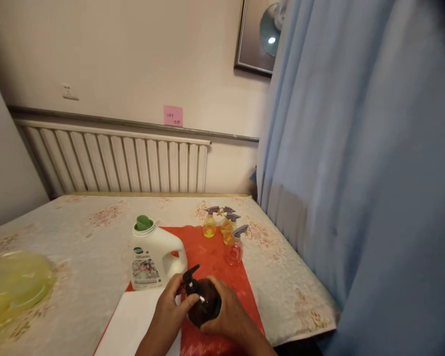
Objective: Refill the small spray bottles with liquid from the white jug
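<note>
Curtain: pale blue pleated fabric curtain [356, 173] fills my right side, hanging past the table edge.
Wall: cream plaster; white ribbed radiator cover [126, 163] below a grey rail; pink sticky note [172, 115] with handwriting too small for me to read; dark-framed picture [254, 37] at top.
Table: floral cream tablecloth [77, 232], matte, faint pink rose print.
Mat: glossy red plastic sheet [215, 257] under the bottles; white paper sheet [133, 321] lies over its near left corner.
Bowl: translucent yellow plastic basin [11, 287], far left, well apart from the hands.
Jug: white plastic detergent jug with green cap [154, 254]; printed label with a dark green logo, wording unreadable from here.
Spray bottles: four small clear spray bottles with grey triggers [226, 230], three holding yellow liquid, the nearest pinkish.
Held item: dark brown rounded pump bottle with black dispenser head [203, 301], on the red sheet at the near edge, just in front of the jug.
Right hand: right hand [228, 311] wrapped around the bottle body, fingers curled.
Left hand: left hand [174, 304] pinching the pump collar with thumb and fingertips.
</note>
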`<state>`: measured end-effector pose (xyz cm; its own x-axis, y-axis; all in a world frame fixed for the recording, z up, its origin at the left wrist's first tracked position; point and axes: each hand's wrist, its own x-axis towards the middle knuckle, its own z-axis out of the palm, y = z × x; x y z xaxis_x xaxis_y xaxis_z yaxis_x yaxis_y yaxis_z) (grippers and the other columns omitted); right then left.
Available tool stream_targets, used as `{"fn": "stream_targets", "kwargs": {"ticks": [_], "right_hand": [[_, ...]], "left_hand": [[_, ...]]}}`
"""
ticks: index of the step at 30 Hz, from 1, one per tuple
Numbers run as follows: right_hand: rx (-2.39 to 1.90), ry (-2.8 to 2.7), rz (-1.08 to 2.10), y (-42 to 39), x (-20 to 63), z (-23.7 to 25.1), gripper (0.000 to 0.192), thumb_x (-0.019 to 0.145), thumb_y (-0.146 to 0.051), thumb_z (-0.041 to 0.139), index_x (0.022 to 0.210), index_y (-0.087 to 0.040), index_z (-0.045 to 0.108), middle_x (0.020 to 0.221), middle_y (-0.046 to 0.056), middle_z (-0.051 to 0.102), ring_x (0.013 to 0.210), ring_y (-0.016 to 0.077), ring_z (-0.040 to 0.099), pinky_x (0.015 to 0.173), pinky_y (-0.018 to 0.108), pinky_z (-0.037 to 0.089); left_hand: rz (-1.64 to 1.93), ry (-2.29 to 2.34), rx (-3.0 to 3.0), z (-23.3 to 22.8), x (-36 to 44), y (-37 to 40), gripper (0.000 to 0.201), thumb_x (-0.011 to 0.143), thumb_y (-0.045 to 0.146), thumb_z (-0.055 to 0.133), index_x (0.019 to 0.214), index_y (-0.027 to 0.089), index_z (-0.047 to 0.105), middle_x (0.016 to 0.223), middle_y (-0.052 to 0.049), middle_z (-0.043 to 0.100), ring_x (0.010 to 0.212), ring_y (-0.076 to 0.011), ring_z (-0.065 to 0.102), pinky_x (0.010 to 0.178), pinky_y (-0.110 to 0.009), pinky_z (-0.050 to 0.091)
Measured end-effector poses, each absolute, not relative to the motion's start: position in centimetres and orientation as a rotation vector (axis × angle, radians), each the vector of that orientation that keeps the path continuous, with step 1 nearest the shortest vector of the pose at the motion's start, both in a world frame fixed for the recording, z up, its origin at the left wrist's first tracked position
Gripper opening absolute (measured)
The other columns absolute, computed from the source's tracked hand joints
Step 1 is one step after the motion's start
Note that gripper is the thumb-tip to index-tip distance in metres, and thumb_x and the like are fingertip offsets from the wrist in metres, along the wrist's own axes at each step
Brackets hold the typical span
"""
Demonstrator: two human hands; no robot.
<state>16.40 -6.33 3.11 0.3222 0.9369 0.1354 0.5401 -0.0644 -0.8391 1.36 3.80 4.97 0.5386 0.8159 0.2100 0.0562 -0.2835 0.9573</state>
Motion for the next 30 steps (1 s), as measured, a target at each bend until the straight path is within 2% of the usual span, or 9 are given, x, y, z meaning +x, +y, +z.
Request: {"fn": "stream_targets", "kwargs": {"ticks": [3,6,12,18,25,30], "right_hand": [[-1.680,-1.315,0.616,-6.6,16.7,3.3,0.089,0.041,-0.018,0.087,0.124,-0.025,0.055,0.120,0.004,0.064,0.108,0.0285,0.060,0.092,0.038,0.047],[-1.565,-1.312,0.704,-7.2,16.9,3.8,0.080,0.042,-0.014,0.086,0.116,-0.025,0.060,0.104,-0.002,0.069,0.093,0.0231,0.064,0.081,0.031,0.051],[-1.490,-1.256,0.771,-8.0,16.9,4.3,0.082,0.043,-0.013,0.086,0.119,-0.024,0.059,0.108,-0.002,0.069,0.096,0.0220,0.063,0.085,0.030,0.049],[-1.504,-1.291,0.736,-8.1,16.7,4.5,0.077,0.044,-0.014,0.087,0.116,-0.025,0.060,0.106,-0.002,0.068,0.094,0.0218,0.063,0.081,0.030,0.050],[-1.534,-1.284,0.719,-8.3,16.7,4.7,0.078,0.042,-0.013,0.087,0.115,-0.024,0.061,0.105,-0.001,0.068,0.094,0.0219,0.063,0.083,0.032,0.050],[-1.499,-1.262,0.775,-8.3,16.5,4.9,0.078,0.044,-0.012,0.086,0.117,-0.024,0.060,0.104,-0.002,0.069,0.092,0.0210,0.064,0.077,0.028,0.051]], "left_hand": [[0.812,0.631,1.694,4.9,1.1,3.9,0.040,0.075,0.029,0.067,0.114,0.025,0.066,0.112,-0.004,0.068,0.110,-0.0292,0.058,0.098,-0.038,0.043],[0.733,0.555,1.728,5.0,0.8,4.1,0.038,0.078,0.030,0.065,0.116,0.026,0.068,0.123,-0.004,0.066,0.120,-0.0313,0.054,0.106,-0.040,0.038],[0.700,0.588,1.592,4.6,1.1,3.9,0.043,0.077,0.034,0.067,0.119,0.024,0.066,0.122,-0.005,0.068,0.121,-0.0321,0.055,0.113,-0.046,0.032],[0.838,0.653,1.598,5.0,1.6,3.2,0.039,0.069,0.034,0.074,0.106,0.021,0.070,0.103,-0.004,0.071,0.103,-0.0294,0.063,0.096,-0.038,0.047],[0.758,0.663,1.588,4.4,1.0,3.6,0.047,0.076,0.035,0.068,0.120,0.021,0.063,0.122,-0.007,0.068,0.122,-0.0319,0.055,0.111,-0.045,0.035],[0.732,0.625,1.584,4.6,0.8,3.3,0.046,0.078,0.041,0.066,0.120,0.021,0.063,0.125,-0.007,0.066,0.124,-0.0314,0.054,0.113,-0.046,0.032]]}}
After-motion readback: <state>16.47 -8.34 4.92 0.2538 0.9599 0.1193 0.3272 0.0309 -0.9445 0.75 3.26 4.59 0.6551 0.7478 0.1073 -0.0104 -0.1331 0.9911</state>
